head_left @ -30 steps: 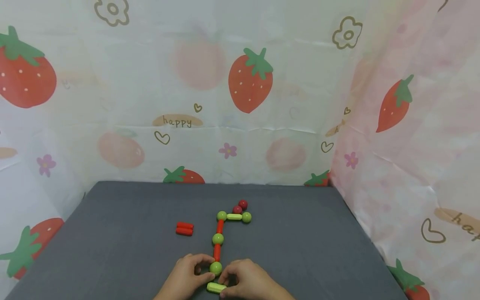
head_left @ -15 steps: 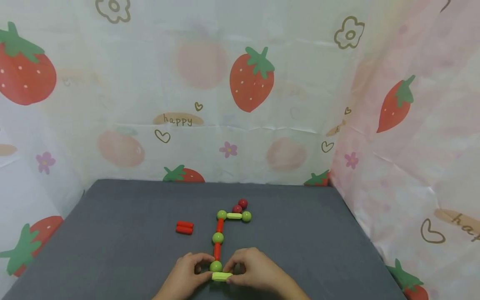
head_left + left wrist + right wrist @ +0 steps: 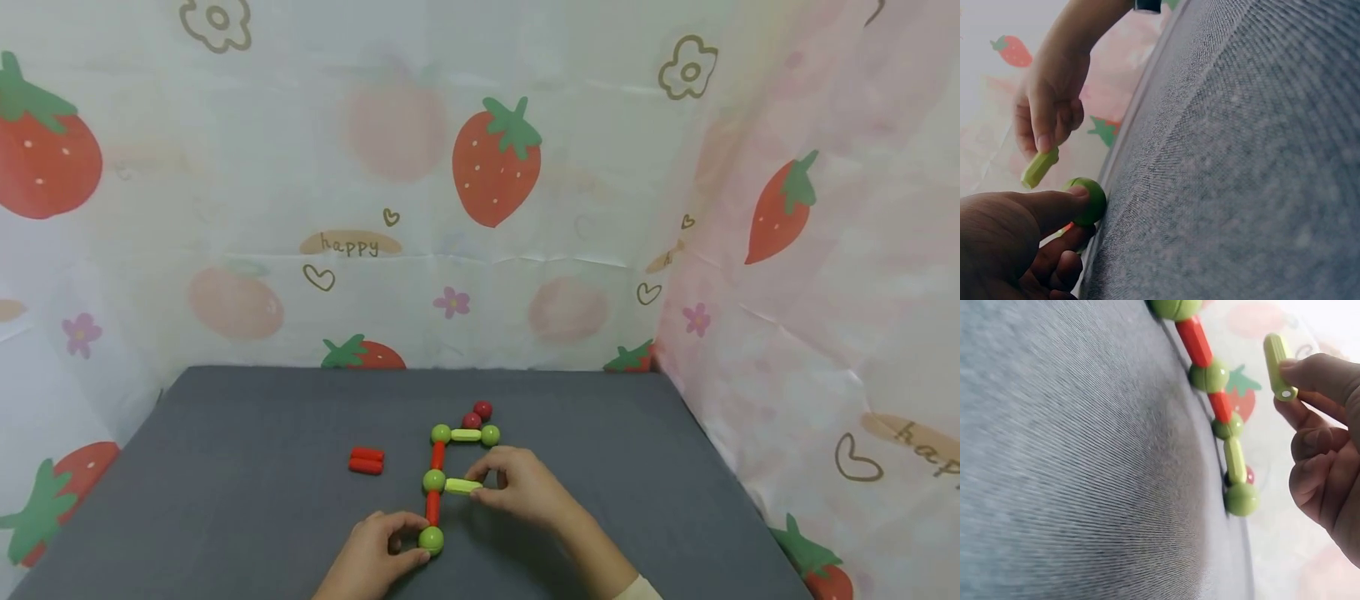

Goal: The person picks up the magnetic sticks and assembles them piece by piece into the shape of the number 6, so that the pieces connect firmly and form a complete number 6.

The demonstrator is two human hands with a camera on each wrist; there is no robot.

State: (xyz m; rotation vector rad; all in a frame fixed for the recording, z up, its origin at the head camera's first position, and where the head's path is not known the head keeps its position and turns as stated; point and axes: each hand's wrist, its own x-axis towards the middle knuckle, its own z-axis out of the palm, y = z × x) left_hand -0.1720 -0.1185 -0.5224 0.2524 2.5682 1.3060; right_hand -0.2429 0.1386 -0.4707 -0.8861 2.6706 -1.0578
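Observation:
A chain of green balls and rods lies on the dark table. Two red rods point(image 3: 437, 456) run between its near, middle and far balls, and a light green rod point(image 3: 466, 435) joins the far ball point(image 3: 441, 433) to another at the right. My left hand point(image 3: 378, 546) pinches the nearest green ball point(image 3: 431, 541) between thumb and fingers. A second light green rod point(image 3: 1275, 362) is pinched in my right hand point(image 3: 517, 483), raised off the table. From the head, its left end appears beside the middle green ball point(image 3: 434, 480); contact cannot be told.
Two loose red rods point(image 3: 367, 461) lie side by side left of the chain. Two dark red balls point(image 3: 477, 415) sit just behind its far end. A strawberry-print curtain point(image 3: 570, 208) stands around the back and sides of the grey table point(image 3: 262, 467).
My right hand has carried the light green rod from beside the nearest ball away from me to beside the middle ball. My left hand keeps its grip on the nearest ball.

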